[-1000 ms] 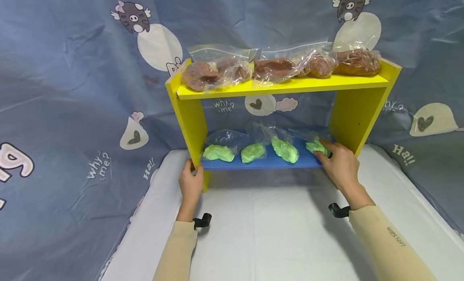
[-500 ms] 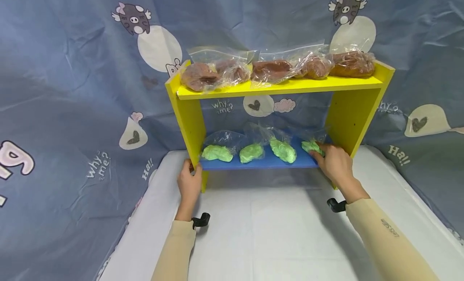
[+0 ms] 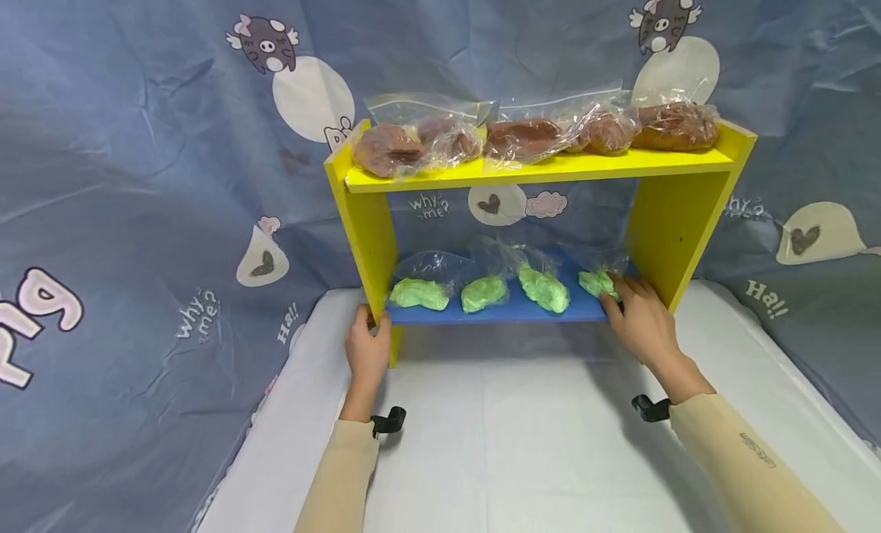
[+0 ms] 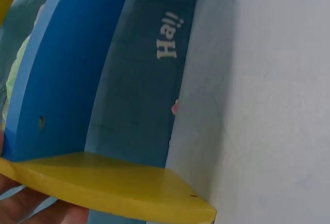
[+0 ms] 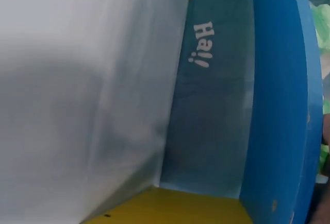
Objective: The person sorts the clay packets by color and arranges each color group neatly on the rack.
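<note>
Gripping the yellow side panel (image 3: 368,246) near its foot, the left hand (image 3: 367,349) curls its fingers round the panel's front edge. The right hand (image 3: 640,323) rests at the blue shelf (image 3: 509,311)'s far end, fingers bent onto the rightmost green bag (image 3: 597,282); whether they pinch it I cannot tell. Leftward from that hand lie three more green bags (image 3: 482,292). Above both hands, brown bags (image 3: 523,135) line the yellow top shelf (image 3: 551,166); behind hangs a blue patterned cloth (image 3: 138,173).
</note>
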{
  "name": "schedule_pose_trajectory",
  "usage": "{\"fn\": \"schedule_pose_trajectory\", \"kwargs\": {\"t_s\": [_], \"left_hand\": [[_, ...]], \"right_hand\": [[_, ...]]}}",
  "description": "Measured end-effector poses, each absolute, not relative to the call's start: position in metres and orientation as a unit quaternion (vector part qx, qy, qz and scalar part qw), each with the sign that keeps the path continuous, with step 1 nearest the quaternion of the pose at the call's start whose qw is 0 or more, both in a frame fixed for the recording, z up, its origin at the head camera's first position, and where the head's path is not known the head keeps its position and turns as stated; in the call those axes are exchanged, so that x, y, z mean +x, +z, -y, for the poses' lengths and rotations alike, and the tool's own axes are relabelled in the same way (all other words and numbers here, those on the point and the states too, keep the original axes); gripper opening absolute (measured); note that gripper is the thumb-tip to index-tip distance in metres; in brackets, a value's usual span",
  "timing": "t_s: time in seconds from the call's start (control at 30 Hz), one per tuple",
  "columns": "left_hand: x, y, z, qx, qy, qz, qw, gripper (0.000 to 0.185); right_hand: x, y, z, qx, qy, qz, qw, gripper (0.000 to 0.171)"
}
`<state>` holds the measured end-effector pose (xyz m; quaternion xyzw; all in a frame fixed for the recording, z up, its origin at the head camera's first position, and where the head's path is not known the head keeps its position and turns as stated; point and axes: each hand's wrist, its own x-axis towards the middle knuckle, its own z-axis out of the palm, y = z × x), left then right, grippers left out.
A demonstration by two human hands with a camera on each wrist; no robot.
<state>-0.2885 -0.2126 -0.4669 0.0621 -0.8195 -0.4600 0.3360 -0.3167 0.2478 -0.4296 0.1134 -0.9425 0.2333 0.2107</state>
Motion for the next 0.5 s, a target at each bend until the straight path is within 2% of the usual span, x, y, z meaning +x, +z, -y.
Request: {"fn": "schedule_pose_trajectory", "kwargs": {"t_s": [0.2, 0.37, 0.5], "left_hand": [[-0.286, -0.464, 0.21, 0.055, -0.461, 0.83, 0.31, 0.025], [-0.281, -0.45, 0.211, 0.043, -0.47, 0.842, 0.262, 0.032], [-0.259, -0.438, 0.209, 0.044, -0.418, 0.873, 0.247, 0.046]], "right_hand": [[-0.307, -0.431, -0.254, 0.124, 0.266, 0.931, 0.216, 0.061], [-0.293, -0.421, -0.255, 0.148, 0.28, 0.907, 0.275, 0.06], [-0.268, -0.422, -0.246, 0.175, 0.279, 0.887, 0.325, 0.058]]}}
